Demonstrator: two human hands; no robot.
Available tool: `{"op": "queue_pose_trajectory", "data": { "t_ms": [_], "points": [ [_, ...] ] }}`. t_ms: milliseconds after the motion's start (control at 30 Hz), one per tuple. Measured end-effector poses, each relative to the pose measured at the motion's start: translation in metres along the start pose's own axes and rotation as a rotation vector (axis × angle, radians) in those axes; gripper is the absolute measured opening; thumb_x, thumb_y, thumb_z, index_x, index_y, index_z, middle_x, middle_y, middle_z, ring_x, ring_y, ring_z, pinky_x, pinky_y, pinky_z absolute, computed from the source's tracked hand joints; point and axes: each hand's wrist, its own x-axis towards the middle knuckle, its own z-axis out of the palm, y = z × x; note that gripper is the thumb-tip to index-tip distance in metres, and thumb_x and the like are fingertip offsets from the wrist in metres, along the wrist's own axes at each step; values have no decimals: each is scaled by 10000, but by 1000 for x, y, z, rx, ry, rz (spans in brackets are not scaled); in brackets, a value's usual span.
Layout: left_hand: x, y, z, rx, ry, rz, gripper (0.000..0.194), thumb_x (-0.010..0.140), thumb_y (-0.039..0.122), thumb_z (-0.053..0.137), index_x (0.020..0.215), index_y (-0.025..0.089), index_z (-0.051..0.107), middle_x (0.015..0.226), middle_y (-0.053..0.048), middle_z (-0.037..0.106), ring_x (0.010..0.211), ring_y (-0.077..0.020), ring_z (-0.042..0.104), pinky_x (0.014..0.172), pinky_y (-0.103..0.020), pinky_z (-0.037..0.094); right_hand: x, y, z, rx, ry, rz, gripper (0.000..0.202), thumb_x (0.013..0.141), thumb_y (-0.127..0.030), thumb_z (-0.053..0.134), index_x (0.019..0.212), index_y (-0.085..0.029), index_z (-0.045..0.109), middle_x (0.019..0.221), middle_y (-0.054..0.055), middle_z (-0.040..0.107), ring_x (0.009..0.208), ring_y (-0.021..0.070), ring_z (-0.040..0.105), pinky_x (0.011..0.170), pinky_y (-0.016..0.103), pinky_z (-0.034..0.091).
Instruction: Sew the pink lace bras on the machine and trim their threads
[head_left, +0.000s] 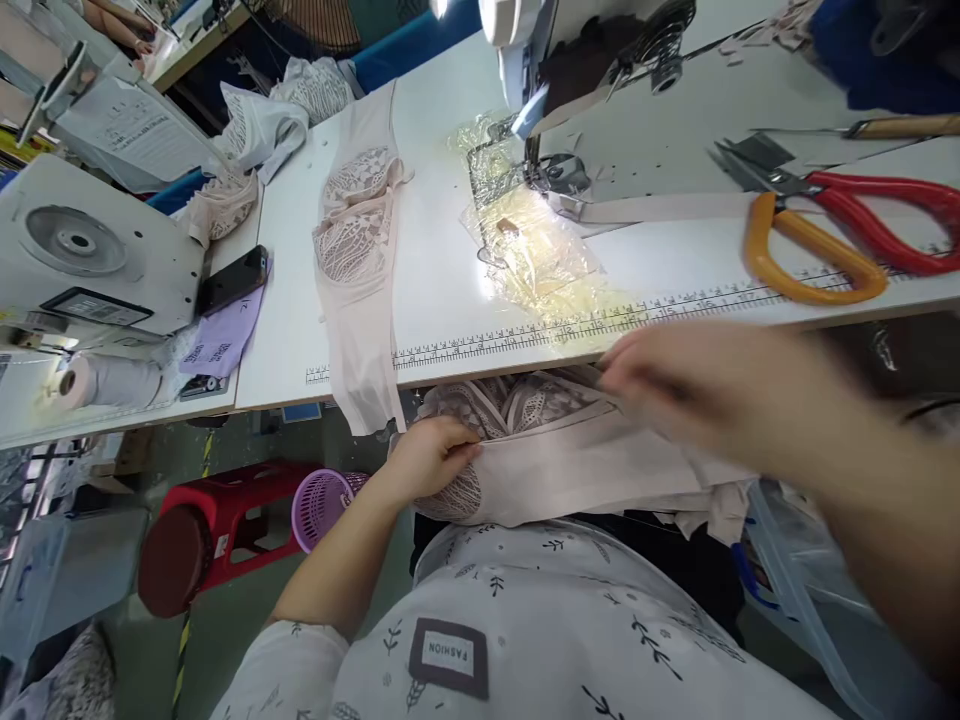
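Observation:
Pale pink lace bra pieces (555, 470) lie across the lap, just below the table's front edge. My left hand (435, 458) pinches the lace edge at their left part, thumb and fingers together. Over their right part is my right hand (675, 385), smeared by motion, so its fingers and anything in them cannot be made out. Another lace bra piece (360, 240) lies on the white table (442, 290), its lower end hanging over the front edge. Farther back stands the sewing machine's needle area (532, 165), with a light strip of fabric (660, 208) beside it.
Scissors with red handles (892, 215) and cutters with orange handles (817, 260) lie at the table's right. A second machine (97, 250), a phone (234, 280) and a thread cone (112, 382) are left. Below are a red stool (232, 520), a purple basket (322, 505) and a clear bin (810, 600).

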Motion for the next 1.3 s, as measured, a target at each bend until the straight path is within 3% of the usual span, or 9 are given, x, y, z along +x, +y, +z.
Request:
{"op": "queue_pose_trajectory", "data": {
  "t_ms": [33, 67, 167, 233, 533, 700, 1000, 1167, 1300],
  "points": [
    [0, 0, 0, 2, -5, 1, 148, 876, 202, 565, 856, 171, 708, 785, -46, 693, 753, -168, 636, 676, -259, 489, 0, -14, 22, 72, -121, -172, 226, 888, -333, 469, 821, -206, 644, 881, 95, 703, 840, 254, 639, 725, 386, 489],
    [0, 0, 0, 3, -11, -1, 149, 880, 209, 563, 867, 175, 708, 792, -44, 694, 758, -167, 636, 680, -259, 489, 1, -23, 43, 113, -260, -223, 172, 871, -284, 493, 873, -204, 645, 991, 96, 701, 929, 261, 632, 796, 399, 489],
    [-1, 1, 0, 11, -25, -7, 148, 882, 217, 565, 880, 182, 709, 802, -41, 695, 763, -164, 637, 688, -260, 490, 8, -26, 88, 137, -439, -172, 73, 794, -212, 584, 856, -191, 615, 955, 91, 682, 905, 254, 625, 759, 374, 485],
    [-2, 1, 0, 21, -30, -10, 145, 881, 216, 569, 878, 182, 710, 797, -42, 693, 761, -165, 637, 687, -260, 490, 13, -17, 98, 143, -468, -140, 91, 771, -202, 605, 861, -191, 594, 876, 71, 671, 817, 234, 624, 685, 338, 471],
    [-3, -1, -3, -13, -23, -11, 138, 873, 193, 576, 865, 174, 713, 793, -42, 693, 757, -165, 636, 687, -260, 492, 14, -5, 76, 135, -558, -97, 75, 743, -148, 501, 741, -214, 536, 807, 44, 625, 712, 187, 573, 620, 292, 407],
    [-4, -4, -4, -47, -25, -16, 154, 881, 192, 559, 851, 164, 707, 795, -51, 693, 752, -168, 635, 665, -260, 488, 11, 18, 61, 205, -577, 13, 90, 761, -263, 482, 715, -222, 548, 715, 18, 635, 628, 175, 565, 576, 289, 422],
    [-4, -12, 0, -162, 23, -25, 145, 874, 193, 566, 827, 162, 699, 785, -49, 683, 738, -157, 630, 658, -248, 482, -16, 60, 54, 340, -434, 215, 294, 791, -485, 508, 794, -217, 627, 799, 61, 710, 728, 237, 643, 663, 358, 504],
    [-8, -16, 2, -221, 49, -20, 144, 878, 217, 573, 833, 170, 701, 789, -45, 685, 735, -151, 636, 651, -238, 491, -29, 58, 50, 416, -370, 239, 406, 814, -521, 556, 983, -183, 705, 1033, 105, 725, 952, 271, 670, 855, 396, 524],
    [-13, -14, 0, -193, 89, 37, 155, 894, 219, 560, 819, 172, 687, 757, -38, 666, 706, -137, 628, 635, -225, 487, -35, 47, 39, 388, -281, 123, 360, 861, -465, 526, 970, -195, 737, 980, 93, 738, 906, 241, 688, 822, 355, 545]
  ]
}}
